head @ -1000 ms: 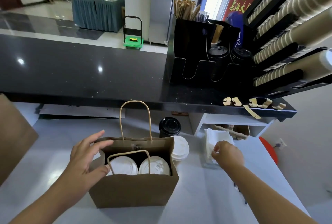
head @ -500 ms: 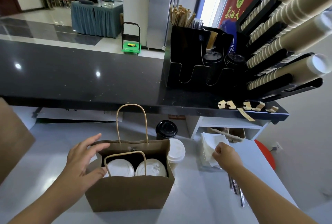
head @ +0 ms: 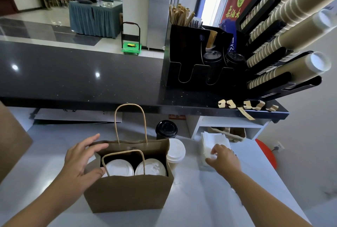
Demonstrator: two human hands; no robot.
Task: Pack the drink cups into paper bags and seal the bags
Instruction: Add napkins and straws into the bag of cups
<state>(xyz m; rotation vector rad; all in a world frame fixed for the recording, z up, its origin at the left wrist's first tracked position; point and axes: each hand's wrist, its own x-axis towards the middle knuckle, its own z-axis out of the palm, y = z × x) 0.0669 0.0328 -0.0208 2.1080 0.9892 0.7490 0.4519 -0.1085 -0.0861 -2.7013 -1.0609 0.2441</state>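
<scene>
Packing step, head view: two lidded cups (head: 119, 169) stand side by side inside the paper bag (head: 127, 192), whose mouth is unsealed. I judge I'm between loading and sealing, fetching a napkin to go in.
Left hand: my left hand (head: 82, 163) is spread wide at the bag's left end. The thumb presses the near wall and the fingers (head: 94, 149) rest on the far rim, steadying rather than gripping.
Right hand: my right hand (head: 224, 159) is curled down on the napkin stack (head: 213, 140), and its fingertips seem to pinch the top sheets.
Where the cups are: the bagged pair sits just right of my left thumb. A spare white-lidded cup (head: 176, 151) touches the bag's far right corner, between my two hands, with a black-lidded cup (head: 166, 129) just beyond it.
Next move, as I judge it: lift only a sheet or two free, carry them left to the bag mouth, then bring the rims together to seal.
Materials and shapes: the bag is matte brown kraft paper, boxy, with twisted paper-cord handles (head: 130, 110), one standing up and one drooping over the lids. The lids are round, smooth white plastic. The napkins are thin and soft. The counter (head: 200, 199) is pale and glossy.
</scene>
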